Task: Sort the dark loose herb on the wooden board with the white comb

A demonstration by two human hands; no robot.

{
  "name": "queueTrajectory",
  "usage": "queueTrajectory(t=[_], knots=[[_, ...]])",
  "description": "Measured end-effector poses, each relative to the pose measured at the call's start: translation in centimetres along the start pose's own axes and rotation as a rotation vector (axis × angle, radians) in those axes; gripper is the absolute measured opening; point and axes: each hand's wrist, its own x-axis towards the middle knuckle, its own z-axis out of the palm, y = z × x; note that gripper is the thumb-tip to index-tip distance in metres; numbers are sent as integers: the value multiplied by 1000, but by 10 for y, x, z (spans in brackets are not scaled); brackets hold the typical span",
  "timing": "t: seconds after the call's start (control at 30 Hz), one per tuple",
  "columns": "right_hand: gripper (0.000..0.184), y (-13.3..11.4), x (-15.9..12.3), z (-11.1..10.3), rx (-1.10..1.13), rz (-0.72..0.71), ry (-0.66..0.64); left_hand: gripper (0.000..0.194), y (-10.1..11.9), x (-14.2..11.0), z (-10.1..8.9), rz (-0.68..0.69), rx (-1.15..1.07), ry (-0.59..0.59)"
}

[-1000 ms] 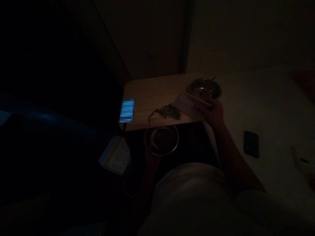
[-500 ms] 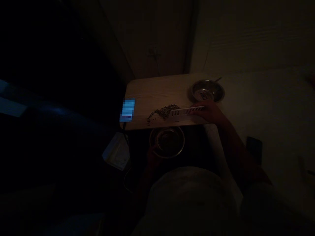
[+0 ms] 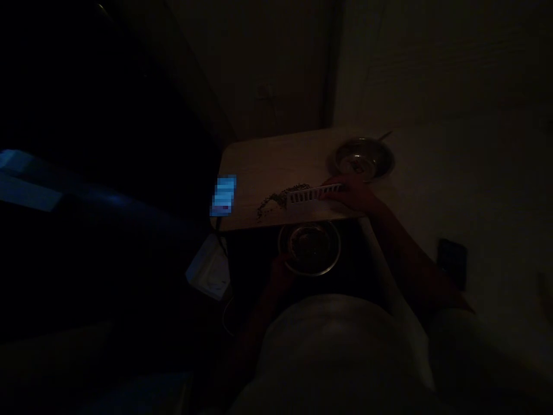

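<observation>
Two hands show in the head view, both dim; the right hand [image 3: 352, 195] is clamped on a pale slotted piece [image 3: 302, 197], its fingers wrapped about the right end; the piece looks like stiff plastic, with a row of upright slots along its long side, and it stands over the tabletop [image 3: 268, 161], its left end against a pile of small dark grains [image 3: 276, 200]; the pile is thick beside the piece and thins leftward into a curved tail, with a few grains scattered near the front edge; the left hand [image 3: 283, 274] grips the left side of a lower bowl [image 3: 317, 274], round and shiny-rimmed, held just below that edge; its inside is too dark to read.

The front edge runs close under the grains, with the lower bowl's far rim near it; a stretch of plain wood lies between the pile and the back edge; the slotted piece has a narrow space before the metal bowl [image 3: 384, 158] behind the right hand, from which a handle [image 3: 384, 136] juts.

The tabletop is light wood with rounded corners; a lit screen [image 3: 223, 195] glows blue at its left end; a dark phone [image 3: 452, 264] lies right of the right forearm on a pale surface [image 3: 496, 202]; a white box [image 3: 211, 268] sits low at left; deep shadow fills the left side.
</observation>
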Motion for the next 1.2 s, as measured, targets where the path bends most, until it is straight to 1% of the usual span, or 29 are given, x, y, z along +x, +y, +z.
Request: queueTrajectory(t=[0.17, 0.4, 0.5, 0.57, 0.67, 0.77, 0.97, 1.07, 1.13, 1.2], knots=[[23, -1, 2, 3, -66, 46, 126, 24, -3, 13, 2, -40, -3, 10], [23, 4, -6, 8, -93, 149, 382, 22, -6, 19, -3, -96, -9, 32], [26, 10, -8, 9, -66, 148, 429, 15, -5, 20, -5, -131, -7, 59], [27, 12, -9, 9, -72, 149, 451, 14, -5, 20, -5, -144, -9, 55], [26, 11, -10, 5, -124, 157, 482, 18, -4, 20, -6, -157, -8, 39], [25, 10, -12, 3, -148, 152, 520, 23, -4, 21, -9, -146, -5, 50], [33, 11, -24, -1, -157, 182, 677, 28, -4, 19, -8, -96, 33, 58], [33, 7, -33, -3, -194, 185, 718, 28, -3, 16, -6, -81, 22, 12], [33, 2, -41, -5, -264, 179, 734, 30, -3, 15, -6, -69, 8, -31], [33, -2, -50, -8, -341, 170, 745, 31, -4, 16, -6, -74, -4, -50]])
